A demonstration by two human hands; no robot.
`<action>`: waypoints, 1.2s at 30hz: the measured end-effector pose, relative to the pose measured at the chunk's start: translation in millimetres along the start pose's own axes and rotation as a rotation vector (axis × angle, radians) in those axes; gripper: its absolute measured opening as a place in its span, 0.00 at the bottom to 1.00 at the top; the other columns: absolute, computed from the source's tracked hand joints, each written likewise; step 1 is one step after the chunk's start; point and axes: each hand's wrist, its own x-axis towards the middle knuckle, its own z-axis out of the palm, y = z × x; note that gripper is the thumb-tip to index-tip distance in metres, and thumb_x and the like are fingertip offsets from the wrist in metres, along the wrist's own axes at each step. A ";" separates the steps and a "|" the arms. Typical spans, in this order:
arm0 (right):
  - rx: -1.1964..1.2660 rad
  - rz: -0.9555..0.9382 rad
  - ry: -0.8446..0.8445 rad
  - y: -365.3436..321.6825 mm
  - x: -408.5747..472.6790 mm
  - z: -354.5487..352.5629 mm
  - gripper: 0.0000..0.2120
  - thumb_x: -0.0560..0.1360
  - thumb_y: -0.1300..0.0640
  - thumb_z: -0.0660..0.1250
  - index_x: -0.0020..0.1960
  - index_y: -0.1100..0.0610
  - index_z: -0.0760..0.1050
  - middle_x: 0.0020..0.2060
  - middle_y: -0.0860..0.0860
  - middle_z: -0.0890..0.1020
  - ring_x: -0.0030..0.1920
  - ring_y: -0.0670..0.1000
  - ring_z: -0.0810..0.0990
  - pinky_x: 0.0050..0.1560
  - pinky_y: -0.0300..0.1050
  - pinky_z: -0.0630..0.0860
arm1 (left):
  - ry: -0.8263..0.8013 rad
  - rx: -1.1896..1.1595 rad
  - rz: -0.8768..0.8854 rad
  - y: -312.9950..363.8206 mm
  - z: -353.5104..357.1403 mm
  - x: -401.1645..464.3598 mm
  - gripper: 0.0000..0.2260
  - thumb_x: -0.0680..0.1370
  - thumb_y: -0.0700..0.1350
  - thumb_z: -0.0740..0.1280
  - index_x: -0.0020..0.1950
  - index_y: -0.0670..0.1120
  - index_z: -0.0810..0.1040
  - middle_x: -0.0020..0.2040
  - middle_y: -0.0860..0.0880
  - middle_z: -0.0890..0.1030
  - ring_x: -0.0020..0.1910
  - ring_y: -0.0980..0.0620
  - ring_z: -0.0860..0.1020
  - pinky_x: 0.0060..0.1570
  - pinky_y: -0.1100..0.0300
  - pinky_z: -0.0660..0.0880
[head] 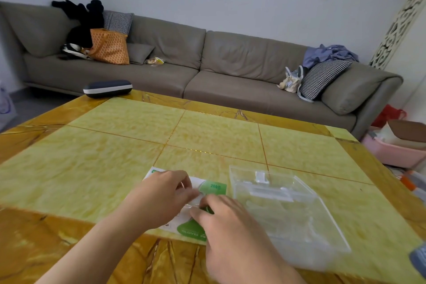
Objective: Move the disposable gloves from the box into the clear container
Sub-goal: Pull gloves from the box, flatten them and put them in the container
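Gloves (194, 202), thin clear plastic ones, barely visible as a crinkly see-through wad right at the slot of the box (184, 219), which lay flat on the near part of the table (103, 168). Right hand (232, 233) closest to camera, fingers curled down and pinching at that wad; left hand (166, 193) just behind it, fingers bent onto the box top, thumb and forefinger seemingly nipping the same film, though too blurry to swear by. Looked like the pull-out step, early on, nothing lifted clear of the box yet. Next move probably called for a steady tug upward while pinning the box down, then a short carry to the right. Could easily drag out a whole clump, being that flimsy. Box white with green patches and a "200" printed on the far corner. Clear container (288, 205) just beside the box on the right, open top, some pale see-through stuff inside, maybe gloves, couldn't tell. Further off, dark case (107, 88) on the table's far edge, grey sofa (207, 57) beyond.
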 end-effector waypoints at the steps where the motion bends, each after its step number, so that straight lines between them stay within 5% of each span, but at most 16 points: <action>1: -0.004 -0.002 0.003 0.0 0.1 0.5 0.29 0.78 0.64 0.63 0.77 0.49 0.67 0.68 0.47 0.67 0.70 0.54 0.63 0.68 0.51 0.68 | -0.028 -0.024 0.000 -0.1 -1.7 -0.2 0.08 0.78 0.60 0.68 0.44 0.58 0.79 0.39 0.56 0.82 0.34 0.58 0.80 0.38 0.54 0.80; 8: -0.018 -0.001 0.021 0.2 2.2 3.3 0.23 0.78 0.65 0.63 0.72 0.53 0.75 0.64 0.47 0.69 0.67 0.55 0.66 0.68 0.52 0.71 | 0.087 0.090 0.010 -0.6 5.3 0.8 0.05 0.80 0.52 0.68 0.45 0.56 0.75 0.44 0.57 0.78 0.39 0.59 0.75 0.38 0.58 0.76; 18: 0.000 -0.016 0.063 2.7 -0.2 6.9 0.22 0.77 0.65 0.60 0.69 0.53 0.78 0.61 0.45 0.73 0.65 0.53 0.68 0.65 0.49 0.72 | 0.273 0.181 -0.011 1.5 7.3 -0.6 0.06 0.84 0.52 0.61 0.48 0.54 0.69 0.35 0.55 0.75 0.33 0.56 0.74 0.31 0.58 0.68; 22: 0.002 -0.011 0.063 0.4 1.2 2.6 0.23 0.76 0.64 0.63 0.69 0.51 0.72 0.59 0.46 0.71 0.62 0.54 0.70 0.61 0.49 0.74 | 0.178 0.147 -0.021 -0.9 3.8 2.3 0.05 0.84 0.53 0.59 0.49 0.56 0.71 0.39 0.56 0.77 0.36 0.57 0.76 0.38 0.54 0.78; 29: -0.088 0.007 -0.112 -10.1 4.6 1.9 0.43 0.72 0.63 0.71 0.81 0.49 0.54 0.66 0.51 0.61 0.66 0.57 0.62 0.64 0.54 0.71 | 0.056 0.086 -0.020 1.2 -2.0 0.1 0.03 0.78 0.55 0.68 0.46 0.58 0.78 0.39 0.59 0.81 0.37 0.60 0.79 0.38 0.55 0.80; 36: -0.094 0.002 -0.074 -14.0 5.7 10.0 0.36 0.74 0.62 0.70 0.79 0.53 0.61 0.68 0.51 0.64 0.70 0.56 0.61 0.68 0.54 0.70 | 0.170 0.182 0.016 4.2 3.4 -2.3 0.04 0.80 0.50 0.65 0.45 0.55 0.77 0.40 0.58 0.80 0.39 0.58 0.77 0.36 0.59 0.76</action>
